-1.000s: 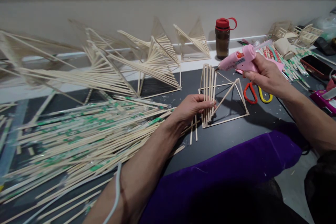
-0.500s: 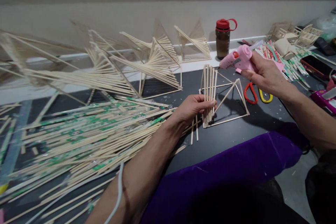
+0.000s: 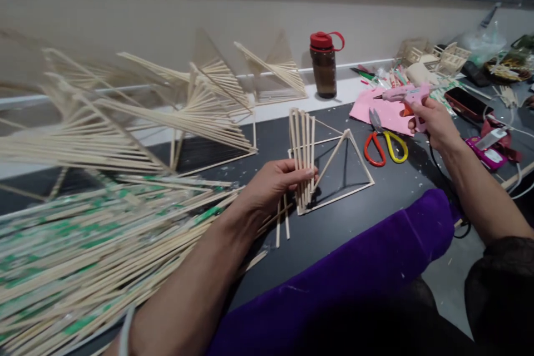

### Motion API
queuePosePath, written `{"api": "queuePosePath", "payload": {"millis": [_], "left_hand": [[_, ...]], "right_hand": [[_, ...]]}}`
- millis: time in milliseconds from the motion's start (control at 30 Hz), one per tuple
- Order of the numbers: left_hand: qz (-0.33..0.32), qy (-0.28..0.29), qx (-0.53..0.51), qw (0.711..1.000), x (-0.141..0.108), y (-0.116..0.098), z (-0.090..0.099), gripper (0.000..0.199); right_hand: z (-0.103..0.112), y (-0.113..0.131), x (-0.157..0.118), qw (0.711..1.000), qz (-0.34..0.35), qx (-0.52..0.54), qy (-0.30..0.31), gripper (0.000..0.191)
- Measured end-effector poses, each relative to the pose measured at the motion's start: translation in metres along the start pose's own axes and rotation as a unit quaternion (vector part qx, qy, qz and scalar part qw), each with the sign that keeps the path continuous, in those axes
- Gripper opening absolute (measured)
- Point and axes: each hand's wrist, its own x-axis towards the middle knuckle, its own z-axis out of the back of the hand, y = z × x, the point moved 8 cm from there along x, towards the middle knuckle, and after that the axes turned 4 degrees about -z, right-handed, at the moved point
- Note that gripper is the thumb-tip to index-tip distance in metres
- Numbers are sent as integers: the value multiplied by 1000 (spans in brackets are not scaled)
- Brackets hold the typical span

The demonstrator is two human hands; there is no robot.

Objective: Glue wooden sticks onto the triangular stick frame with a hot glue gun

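My left hand (image 3: 275, 184) is closed around the lower part of a row of upright chopsticks (image 3: 303, 139). These belong to a small chopstick frame (image 3: 348, 191) with a square base and a peaked right side, standing on the dark table. My right hand (image 3: 436, 119) grips a pink glue gun (image 3: 406, 93) by its handle, its nozzle pointing left above a pink sheet (image 3: 362, 105). Scissors (image 3: 377, 139) with one red and one yellow handle lie between the frame and my right hand. Two loose chopsticks (image 3: 282, 222) lie just below my left hand.
Wrapped and bare chopsticks (image 3: 125, 245) spread over the left side. Finished twisted chopstick structures (image 3: 208, 117) stand along the wall. A brown bottle with a red lid (image 3: 324, 69) stands behind. Purple cloth (image 3: 334, 283) covers the front edge; a phone (image 3: 468, 105) lies right.
My right hand has drawn the glue gun rightward, away from the top of the upright chopsticks, over the pink sheet. My left hand keeps its hold; the view has turned right.
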Motion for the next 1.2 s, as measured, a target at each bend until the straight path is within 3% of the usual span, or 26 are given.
{"api": "queuePosePath", "payload": {"millis": [100,200,400,533,600,733,800,867,933,1000,1100,1200], "left_hand": [[2,-2,3,1000,0,-1,0,31],[1,-8,13,1000,-2,-3,0,31],[8,-19,11,1000,-3,-5,0,30],[15,-15,-1,1000,-2,-3,0,30],[14,-12,-4,1000,-2,-2,0,30],[4,-4,-4,1000,-2,-3,-1,30],[-2,-2,-1,1000,-3,-4,-1,30],[-2,-1,-1,1000,-3,-3,-1,29],[2,1,-9,1000,-3,-1,-1,30],[5,5,-22,1000,-3,1,-1,32],[2,-6,-36,999,-4,5,1,34],[6,-16,-48,999,-5,7,3,35]], "right_hand": [[38,-23,12,995,-64,12,-71,17],[57,-41,14,989,-104,-2,-102,19],[50,-53,15,990,-101,-60,-82,16],[49,-54,20,978,-103,-147,-102,16],[51,-48,21,953,-87,-271,-105,20],[46,-22,11,827,-17,-551,-113,29],[32,0,2,811,45,-569,-128,26],[5,25,-5,849,120,-506,-95,20],[-36,42,-7,895,167,-414,7,16],[-81,55,-4,918,193,-329,109,13],[-143,61,4,924,194,-226,242,11],[-186,51,10,912,168,-161,337,14]]}}
